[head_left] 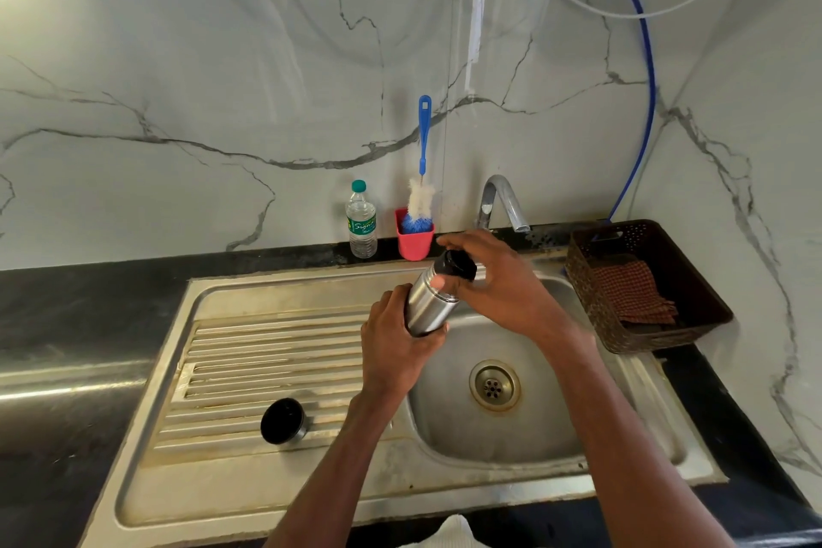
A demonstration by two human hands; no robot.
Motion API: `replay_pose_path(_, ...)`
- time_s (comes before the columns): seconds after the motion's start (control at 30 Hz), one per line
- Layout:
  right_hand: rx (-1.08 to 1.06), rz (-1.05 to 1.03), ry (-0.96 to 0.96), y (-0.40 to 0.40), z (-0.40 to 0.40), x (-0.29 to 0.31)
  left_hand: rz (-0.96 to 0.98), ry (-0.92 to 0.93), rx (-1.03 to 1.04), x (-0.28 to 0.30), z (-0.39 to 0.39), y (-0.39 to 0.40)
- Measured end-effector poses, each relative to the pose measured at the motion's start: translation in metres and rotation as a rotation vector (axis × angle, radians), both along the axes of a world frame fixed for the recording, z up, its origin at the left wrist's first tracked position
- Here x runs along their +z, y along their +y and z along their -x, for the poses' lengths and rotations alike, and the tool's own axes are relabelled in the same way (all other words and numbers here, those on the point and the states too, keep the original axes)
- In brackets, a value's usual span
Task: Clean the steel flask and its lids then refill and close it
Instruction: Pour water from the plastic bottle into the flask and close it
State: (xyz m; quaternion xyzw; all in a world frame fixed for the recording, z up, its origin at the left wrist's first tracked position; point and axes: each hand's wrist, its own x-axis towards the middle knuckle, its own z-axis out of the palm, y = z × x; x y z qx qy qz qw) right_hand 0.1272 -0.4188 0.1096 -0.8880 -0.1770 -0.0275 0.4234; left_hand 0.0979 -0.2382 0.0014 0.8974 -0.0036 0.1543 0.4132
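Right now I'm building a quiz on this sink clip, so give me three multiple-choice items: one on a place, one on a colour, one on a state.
1. Where does the loose lid lie?
A. in the basin
B. on the ribbed drainboard
C. in the basket

2. What colour is the cup that holds the bottle brush?
A. pink
B. green
C. black

3. What is true of the tap?
A. water streams from it
B. a hose is fitted to it
C. no water runs from it

Key: 1 B, the lid sits on the ridges left of the basin; 2 A, the cup by the wall is pink; 3 C, no stream shows under the spout.
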Motion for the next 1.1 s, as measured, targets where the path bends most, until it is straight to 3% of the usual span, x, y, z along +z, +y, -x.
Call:
replay_pose_path(0.17,-0.048,-0.016,-0.013,-0.001,0.000,-0.001,0.036,0.012,0.004,0.001,0.000,0.001)
replay_pose_path(0.27,0.085,-0.060,0.059,0.002,0.002,-0.002,0.043,0.011,0.004,0.002,0.002,0.003)
replay_pose_path(0.4,-0.072,-0.034,-0.033,0.006,0.002,-0.006,0.011,0.002,-0.029,0.003,0.005,0.004)
replay_pose_path(0.5,0.080,-0.066,0.016,0.007,0.006,-0.008,0.045,0.011,-0.017,0.004,0.008,0.007)
replay_pose_path(0.6,0.003,-0.030,-0.031,0.007,0.006,-0.008,0.016,-0.002,-0.036,0.005,0.011,0.009)
replay_pose_path(0.7,0.073,-0.078,0.012,0.012,0.010,-0.008,0.021,0.000,-0.042,0.005,0.016,0.013)
replay_pose_path(0.8,-0.030,-0.020,-0.079,0.015,0.013,-0.007,0.020,0.002,-0.045,0.007,0.021,0.015)
replay_pose_path(0.9,0.094,-0.084,-0.044,0.021,0.017,-0.008,0.028,0.006,-0.043,0.008,0.026,0.021)
replay_pose_path(1.03,-0.163,0.004,-0.071,0.030,0.019,-0.007,-0.003,0.001,-0.085,0.010,0.036,0.026)
replay_pose_path(1.1,-0.003,-0.013,-0.054,0.032,0.021,-0.008,0.031,0.018,-0.092,0.012,0.041,0.029)
